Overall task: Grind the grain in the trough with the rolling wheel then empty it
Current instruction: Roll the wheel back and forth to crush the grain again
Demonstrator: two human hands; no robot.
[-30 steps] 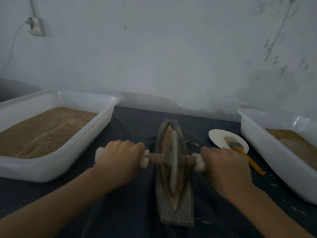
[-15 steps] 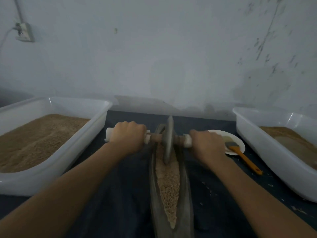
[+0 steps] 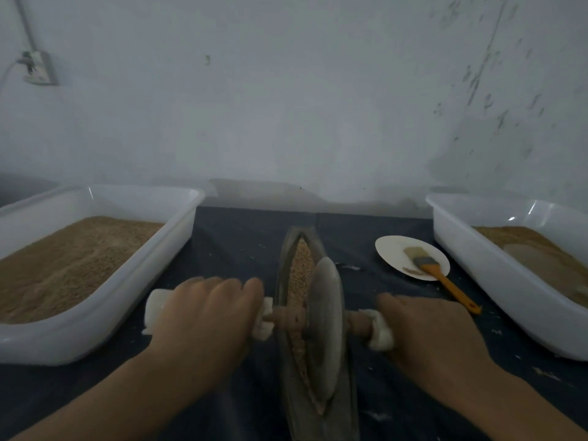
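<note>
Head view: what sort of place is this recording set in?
Probably a small hand-milling workbench against a bare wall: a trough of grain with a rolling wheel sits on dark cloth, flanked by two white tubs of brown meal.

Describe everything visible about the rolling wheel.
The rolling wheel is a thin grey disc, stone-like, standing on edge in the boat-shaped trough among the grain, over its near half. A brown, wooden-looking axle runs through its centre, with white wrapping at both ends. The left hand and the right hand each grip one wrapped end.
</note>
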